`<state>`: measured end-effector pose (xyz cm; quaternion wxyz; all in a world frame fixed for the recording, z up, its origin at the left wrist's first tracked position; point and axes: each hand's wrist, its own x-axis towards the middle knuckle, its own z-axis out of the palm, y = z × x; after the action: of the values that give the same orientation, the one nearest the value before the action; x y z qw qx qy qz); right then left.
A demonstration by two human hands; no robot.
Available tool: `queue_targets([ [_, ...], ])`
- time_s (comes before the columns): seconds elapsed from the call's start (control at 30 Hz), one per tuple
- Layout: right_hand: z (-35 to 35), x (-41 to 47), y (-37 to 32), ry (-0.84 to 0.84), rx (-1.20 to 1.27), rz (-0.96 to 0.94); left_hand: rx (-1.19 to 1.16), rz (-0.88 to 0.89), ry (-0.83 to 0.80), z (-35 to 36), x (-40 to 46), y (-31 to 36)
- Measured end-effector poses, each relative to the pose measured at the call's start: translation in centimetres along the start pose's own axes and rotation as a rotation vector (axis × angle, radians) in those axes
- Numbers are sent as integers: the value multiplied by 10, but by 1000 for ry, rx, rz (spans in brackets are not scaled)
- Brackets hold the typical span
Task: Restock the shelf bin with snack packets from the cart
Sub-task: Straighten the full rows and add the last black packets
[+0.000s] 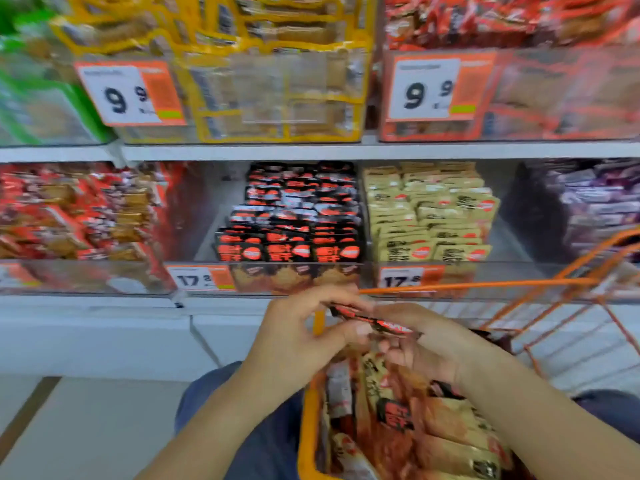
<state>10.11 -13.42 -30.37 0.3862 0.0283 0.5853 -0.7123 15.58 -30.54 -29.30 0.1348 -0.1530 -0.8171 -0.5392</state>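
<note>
Both hands meet just above the cart (pixel 519 285); the left hand (pixel 294 337) and the right hand (pixel 412 344) have their fingers (pixel 349 329) curled round one black-and-red snack packet (pixel 372 320), pinched between them; its long axis runs roughly from left fingers to right, edge-on to the camera; the shelf bin (pixel 291 216) of matching black-and-red packets lies straight ahead of and above the fingers, its left side showing open space; neither hand is clearly nearer, I judge; more packets (pixel 443 420) lie below the fingers in the cart; price tags read "17" (pixel 201 278) under the bin and "9.9" (pixel 128 93) on the shelf above; brand lettering is too blurred to read.
</note>
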Motion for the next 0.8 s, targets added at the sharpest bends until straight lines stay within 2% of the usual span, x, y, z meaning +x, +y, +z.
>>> queue_targets([
  [0.07,26,29,-8,23,-19,-30,-52,-96,149,-19,1,-4],
  [0.13,48,46,-16,33,5,-125,-87,-194,337,-42,3,-15],
  [0.2,66,56,-21,-15,-91,-243,-66,-230,440,-65,3,-26],
  [0.33,84,67,-21,-29,-574,-619,52,-267,367,-102,6,-38],
  [0.4,95,82,-24,-4,-664,-670,182,-279,357,-122,11,-42],
  [0.47,102,102,-31,112,-788,-727,364,-258,457,-149,19,-48],
  [0.53,99,115,-41,362,-1194,-846,628,-234,578,-177,28,-55],
  [0.6,86,132,-53,535,-1527,-995,846,-217,627,-193,40,-67],
  [0.63,77,141,-59,589,-1658,-994,916,-198,613,-196,48,-75],
  [0.7,54,153,-70,717,-1814,-861,997,-159,552,-193,71,-95],
  [0.8,19,159,-86,877,-1870,-568,1095,-144,420,-182,115,-127],
])
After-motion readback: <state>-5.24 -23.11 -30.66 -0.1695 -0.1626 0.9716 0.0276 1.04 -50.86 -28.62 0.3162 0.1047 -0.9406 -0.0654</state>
